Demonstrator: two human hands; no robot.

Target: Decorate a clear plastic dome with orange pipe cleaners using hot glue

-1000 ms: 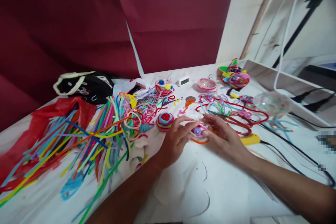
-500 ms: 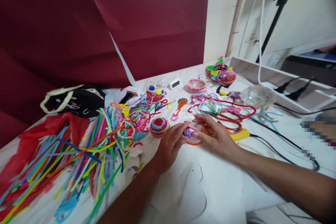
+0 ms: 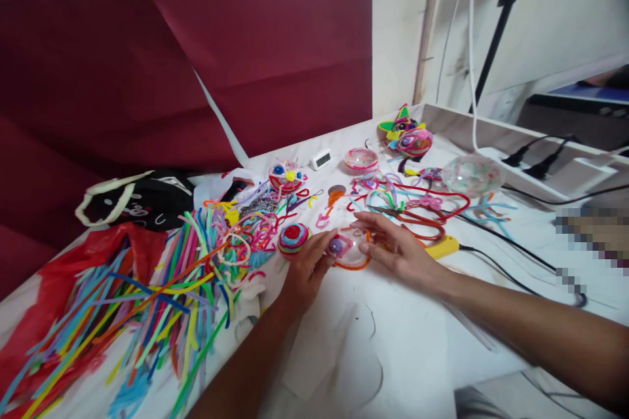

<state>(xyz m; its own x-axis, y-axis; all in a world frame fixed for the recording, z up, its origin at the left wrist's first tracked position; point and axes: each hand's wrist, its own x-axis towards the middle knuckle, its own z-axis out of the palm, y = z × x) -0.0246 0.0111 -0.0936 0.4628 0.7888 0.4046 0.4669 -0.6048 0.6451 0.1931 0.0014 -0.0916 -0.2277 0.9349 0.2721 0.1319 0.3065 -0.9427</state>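
Observation:
On a white table (image 3: 403,340), both my hands close round a small clear dome (image 3: 348,246) with a purple and pink swirl inside and an orange pipe-cleaner ring at its base. My left hand (image 3: 305,270) pinches its left side. Fingers of my right hand (image 3: 399,250) curl over its right side and top. A striped coil ball (image 3: 293,237) lies just left of my left hand. A yellow tool with a black cord (image 3: 442,249) rests behind my right hand.
A big heap of coloured pipe cleaners (image 3: 162,281) spreads over a red bag (image 3: 73,262) at left, a black pouch (image 3: 137,200) behind it. Finished coil figures (image 3: 407,136), clear domes (image 3: 470,175), a small white clock (image 3: 322,158) and red loops crowd the back. Cables run right.
The view has swung right and tilted, so everything sits further left in frame. Both hands stay on the dome, which has turned slightly between the fingers.

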